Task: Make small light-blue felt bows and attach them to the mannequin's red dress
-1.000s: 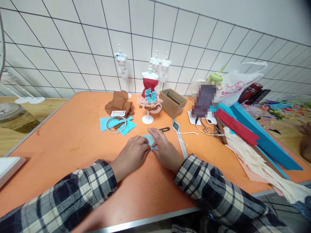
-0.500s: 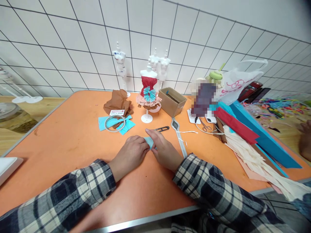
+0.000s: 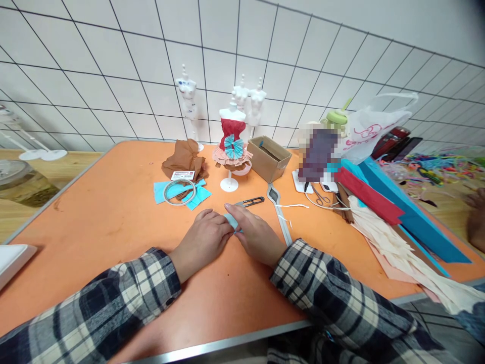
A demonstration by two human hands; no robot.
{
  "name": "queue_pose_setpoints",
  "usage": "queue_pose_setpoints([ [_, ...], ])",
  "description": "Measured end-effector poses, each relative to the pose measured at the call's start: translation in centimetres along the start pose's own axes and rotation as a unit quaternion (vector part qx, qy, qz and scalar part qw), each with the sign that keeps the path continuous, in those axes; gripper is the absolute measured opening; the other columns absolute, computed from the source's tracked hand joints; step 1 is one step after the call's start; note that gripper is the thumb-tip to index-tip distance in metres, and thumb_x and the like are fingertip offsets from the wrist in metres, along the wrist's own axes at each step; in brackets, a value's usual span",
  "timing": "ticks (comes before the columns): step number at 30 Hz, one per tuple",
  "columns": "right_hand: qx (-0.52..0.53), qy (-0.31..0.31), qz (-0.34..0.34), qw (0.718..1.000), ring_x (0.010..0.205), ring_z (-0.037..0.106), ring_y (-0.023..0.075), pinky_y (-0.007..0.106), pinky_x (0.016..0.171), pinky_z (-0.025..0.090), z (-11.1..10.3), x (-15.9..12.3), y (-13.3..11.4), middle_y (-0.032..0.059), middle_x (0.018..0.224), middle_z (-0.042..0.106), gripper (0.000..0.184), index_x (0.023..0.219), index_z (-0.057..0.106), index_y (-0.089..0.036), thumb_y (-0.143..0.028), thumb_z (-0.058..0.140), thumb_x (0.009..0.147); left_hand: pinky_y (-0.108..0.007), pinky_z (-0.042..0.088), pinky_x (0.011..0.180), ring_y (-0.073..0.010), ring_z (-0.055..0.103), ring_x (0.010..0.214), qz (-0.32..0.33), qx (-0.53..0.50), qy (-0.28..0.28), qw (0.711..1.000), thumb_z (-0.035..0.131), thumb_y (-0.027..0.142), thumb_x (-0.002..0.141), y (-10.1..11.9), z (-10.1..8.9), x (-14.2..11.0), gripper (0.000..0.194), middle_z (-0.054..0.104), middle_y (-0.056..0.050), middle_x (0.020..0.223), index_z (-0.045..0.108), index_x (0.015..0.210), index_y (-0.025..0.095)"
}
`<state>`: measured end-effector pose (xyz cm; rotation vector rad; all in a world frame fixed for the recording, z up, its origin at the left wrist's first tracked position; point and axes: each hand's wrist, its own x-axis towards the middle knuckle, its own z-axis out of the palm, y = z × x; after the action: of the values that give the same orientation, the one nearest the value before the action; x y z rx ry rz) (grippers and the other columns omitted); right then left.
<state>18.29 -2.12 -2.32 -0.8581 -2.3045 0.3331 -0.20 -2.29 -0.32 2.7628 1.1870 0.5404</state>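
A small piece of light blue crepe paper (image 3: pixel 232 221) lies between my two hands, low over the orange table (image 3: pixel 144 222). My left hand (image 3: pixel 206 237) has its fingers curled on the paper's left side. From the right, my right hand (image 3: pixel 257 235) grips the same piece, thumb on top; the fingers hide much of it. Just beyond the hands rest black thread snips (image 3: pixel 253 201). Farther back, a small dress form (image 3: pixel 232 126) on a white stand wears a red bodice, a blue bow and a ruffled pink skirt.
Left of the dress form are brown paper (image 3: pixel 184 159), blue scraps (image 3: pixel 200 196) and a metal ring (image 3: pixel 165 194). A cardboard box (image 3: pixel 275 164), grey zipper strip (image 3: pixel 282 217), scissors (image 3: pixel 322 197) and paper rolls (image 3: pixel 371 194) lie right. Another person's hand (image 3: pixel 476 217) shows at the right edge.
My right thumb has shifted slightly left over the blue paper, and less of the paper shows. More of the snips' blades is visible.
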Motion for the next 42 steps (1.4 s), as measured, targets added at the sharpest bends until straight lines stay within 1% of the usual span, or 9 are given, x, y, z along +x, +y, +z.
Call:
queue_pose_setpoints([
  [4,-0.024,-0.009,0.03,0.999,0.123,0.05,0.0233,0.044,0.098,0.05,0.04,-0.09,-0.07,0.0112,0.135,0.05,0.078,0.153,0.012,-0.026,-0.003,0.043,0.085,-0.039,0.043,0.086,-0.0219,0.061,0.086,-0.022,-0.003,-0.015,1.0,0.052,0.019,0.09,-0.02,0.25,0.07,0.02,0.069,-0.006,0.08,0.072,0.09,0.021],
  [7,-0.018,-0.014,0.062,0.998,0.116,0.054,0.0233,0.042,0.091,0.054,0.01,-0.1,-0.28,0.0117,0.133,0.05,0.077,0.153,0.013,-0.026,-0.004,0.044,0.085,-0.037,0.045,0.078,-0.0224,0.06,0.081,-0.043,-0.004,-0.03,0.999,0.053,0.02,0.09,-0.13,0.5,0.07,0.018,0.068,-0.007,0.079,0.071,0.091,0.019],
  [9,-0.008,-0.015,0.073,0.997,0.115,0.055,0.0229,0.041,0.088,0.055,-0.04,-0.06,-0.42,0.0119,0.133,0.049,0.078,0.153,0.013,-0.026,-0.003,0.044,0.085,-0.037,0.045,0.077,-0.022,0.06,0.079,-0.043,-0.004,-0.034,0.998,0.053,0.02,0.091,-0.21,0.64,0.06,0.019,0.067,-0.006,0.078,0.072,0.089,0.019],
  [16,0.004,-0.013,0.065,0.998,0.135,0.037,0.0235,0.044,0.102,0.047,-0.11,-0.03,-0.52,0.0114,0.148,0.035,0.077,0.152,0.017,-0.028,0.0,0.041,0.084,-0.038,0.045,0.083,-0.0227,0.06,0.09,-0.015,-0.008,0.001,1.0,0.053,0.019,0.09,-0.22,0.49,0.11,0.022,0.066,-0.008,0.083,0.074,0.089,0.021],
  [22,-0.022,-0.023,0.07,0.997,0.135,0.038,0.0228,0.044,0.104,0.046,-0.1,0.01,-0.5,0.011,0.145,0.04,0.075,0.152,0.017,-0.026,-0.002,0.042,0.085,-0.041,0.043,0.087,-0.0224,0.06,0.088,-0.004,0.006,0.003,1.0,0.053,0.02,0.09,-0.27,0.35,0.01,0.021,0.066,-0.006,0.08,0.074,0.089,0.023],
  [26,-0.039,-0.027,0.07,0.996,0.131,0.042,0.0226,0.045,0.1,0.048,-0.18,0.09,-0.6,0.0104,0.14,0.045,0.076,0.152,0.015,-0.025,-0.003,0.041,0.084,-0.038,0.045,0.081,-0.0217,0.06,0.082,-0.021,-0.007,0.0,1.0,0.053,0.02,0.089,-0.39,0.71,-0.02,0.019,0.067,-0.007,0.076,0.073,0.09,0.02],
  [31,-0.039,-0.033,0.072,0.996,0.135,0.037,0.0224,0.044,0.103,0.046,-0.3,0.08,-0.79,0.0112,0.145,0.04,0.074,0.151,0.019,-0.024,-0.001,0.04,0.084,-0.038,0.046,0.083,-0.0217,0.061,0.085,-0.014,-0.013,-0.008,1.0,0.053,0.018,0.089,-0.4,0.78,0.11,0.021,0.067,-0.007,0.077,0.074,0.089,0.022],
  [37,-0.032,-0.029,0.079,0.996,0.138,0.034,0.0231,0.045,0.105,0.045,-0.26,0.05,-0.85,0.0111,0.149,0.034,0.076,0.152,0.017,-0.025,-0.001,0.04,0.084,-0.038,0.046,0.084,-0.0225,0.06,0.091,-0.011,-0.017,0.01,1.0,0.054,0.018,0.088,-0.25,0.49,0.12,0.02,0.066,-0.008,0.084,0.074,0.089,0.022],
  [42,-0.027,-0.025,0.087,0.996,0.136,0.037,0.0229,0.045,0.105,0.045,-0.3,0.01,-0.79,0.0114,0.146,0.037,0.075,0.152,0.017,-0.025,-0.002,0.041,0.085,-0.037,0.047,0.079,-0.021,0.06,0.081,-0.01,-0.022,-0.004,1.0,0.053,0.018,0.09,-0.28,0.48,0.04,0.02,0.065,-0.007,0.076,0.073,0.087,0.02],
])
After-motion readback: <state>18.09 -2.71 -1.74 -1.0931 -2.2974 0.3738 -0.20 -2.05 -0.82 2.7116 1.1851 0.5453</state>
